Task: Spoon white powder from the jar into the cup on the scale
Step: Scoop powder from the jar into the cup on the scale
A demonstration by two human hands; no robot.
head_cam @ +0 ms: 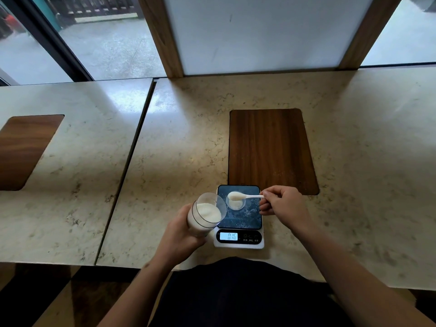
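My left hand [180, 228] holds a clear jar [206, 214] of white powder, tilted toward the scale at its left edge. My right hand [282, 204] pinches the handle of a white spoon [245, 196]. Its bowl is heaped with powder and hovers just above a small clear cup [236, 204]. The cup stands on the dark platform of a white digital scale [239, 228] and holds some powder. The lit display reads 0.16. White grains are scattered on the platform.
A dark wooden board [271, 149] is set into the marble counter [179, 149] just behind the scale. A seam divides this counter from another slab on the left with a second wooden inset [23, 149]. A white panel with wooden posts stands at the back.
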